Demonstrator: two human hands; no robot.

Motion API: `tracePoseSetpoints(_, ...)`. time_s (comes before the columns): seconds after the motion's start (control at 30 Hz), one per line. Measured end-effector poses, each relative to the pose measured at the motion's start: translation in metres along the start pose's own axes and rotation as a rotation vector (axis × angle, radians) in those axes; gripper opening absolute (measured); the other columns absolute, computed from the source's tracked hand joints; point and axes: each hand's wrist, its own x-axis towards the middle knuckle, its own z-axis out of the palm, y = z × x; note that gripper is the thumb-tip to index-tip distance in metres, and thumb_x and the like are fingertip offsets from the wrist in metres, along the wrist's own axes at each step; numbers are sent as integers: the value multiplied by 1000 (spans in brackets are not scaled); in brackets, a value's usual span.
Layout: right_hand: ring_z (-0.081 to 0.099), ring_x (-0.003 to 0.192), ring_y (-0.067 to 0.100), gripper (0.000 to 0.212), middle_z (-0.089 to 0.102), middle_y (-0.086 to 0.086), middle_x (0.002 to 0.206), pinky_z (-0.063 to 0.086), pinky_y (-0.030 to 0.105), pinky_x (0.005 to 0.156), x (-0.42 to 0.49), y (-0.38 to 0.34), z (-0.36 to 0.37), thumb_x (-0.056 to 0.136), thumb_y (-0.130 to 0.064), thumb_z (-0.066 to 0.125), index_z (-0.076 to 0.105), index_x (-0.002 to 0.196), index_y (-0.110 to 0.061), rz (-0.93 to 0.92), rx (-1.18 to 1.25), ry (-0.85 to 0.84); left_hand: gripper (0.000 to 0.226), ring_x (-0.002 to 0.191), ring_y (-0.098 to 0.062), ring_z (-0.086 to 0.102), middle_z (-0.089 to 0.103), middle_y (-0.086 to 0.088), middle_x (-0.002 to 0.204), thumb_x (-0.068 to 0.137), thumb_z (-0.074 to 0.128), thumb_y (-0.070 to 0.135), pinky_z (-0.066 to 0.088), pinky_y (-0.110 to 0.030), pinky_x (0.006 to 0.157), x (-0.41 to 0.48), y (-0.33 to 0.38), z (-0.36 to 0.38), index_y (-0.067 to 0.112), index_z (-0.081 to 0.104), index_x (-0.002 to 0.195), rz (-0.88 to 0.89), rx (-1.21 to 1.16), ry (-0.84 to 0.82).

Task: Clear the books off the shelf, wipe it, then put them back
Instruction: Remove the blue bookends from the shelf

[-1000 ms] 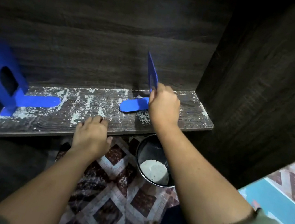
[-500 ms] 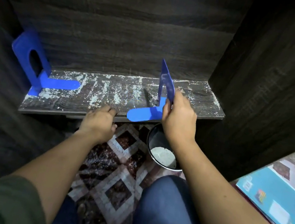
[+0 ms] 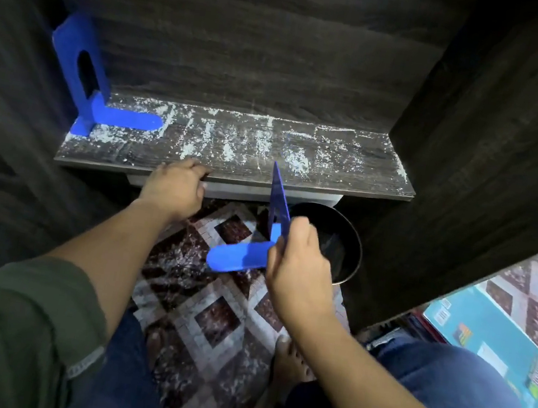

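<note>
Lifting clear, the right hand [image 3: 299, 270] now pinches the bookend [image 3: 246, 256] above the floor, off the dusty shelf [image 3: 361, 178] it stood on; left hand [image 3: 173, 187] grips the edge. One bookend remains before wiping.

Dark woodgrain cabinet walls [image 3: 498, 139], patterned diamond-tile floor [image 3: 210, 316], dim light
</note>
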Motion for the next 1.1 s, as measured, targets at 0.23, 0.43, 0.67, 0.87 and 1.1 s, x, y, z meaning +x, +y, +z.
tracePoseSetpoints(0.23,56,94,43,22,44,12,113,27,39,64,13,26,91,94,-3,41,38,114,-9,91,-51,-220,53,149,-17,8,13,4,161,103,23,38,1,-46,119,0,-14,16,27,15,154,68,159,-24)
tracePoseSetpoints(0.43,57,95,45,37,44,16,119,35,43,68,57,61,179,92,1,43,37,127,-8,193,-36,-284,56,149,-16,7,10,6,161,102,26,38,5,-49,119,-3,-32,27,26,10,154,135,170,25)
tracePoseSetpoints(0.67,56,103,45,32,49,21,119,43,51,83,85,88,240,91,2,37,40,121,-10,381,29,-282,54,148,-13,10,12,8,160,103,28,35,-5,-51,116,-3,-28,29,26,17,154,97,117,75)
tracePoseSetpoints(0.87,56,109,42,32,57,23,117,44,48,90,94,101,262,93,0,35,42,123,-8,624,128,-288,54,146,-16,19,23,4,158,99,36,29,-6,-53,115,-4,-28,32,23,27,152,115,79,122)
tracePoseSetpoints(1.1,54,120,37,53,53,19,131,47,44,97,99,100,253,95,-22,55,30,139,-8,744,70,-530,53,146,-14,21,23,6,157,99,35,32,-10,-52,116,-3,-21,24,25,26,152,92,118,112)
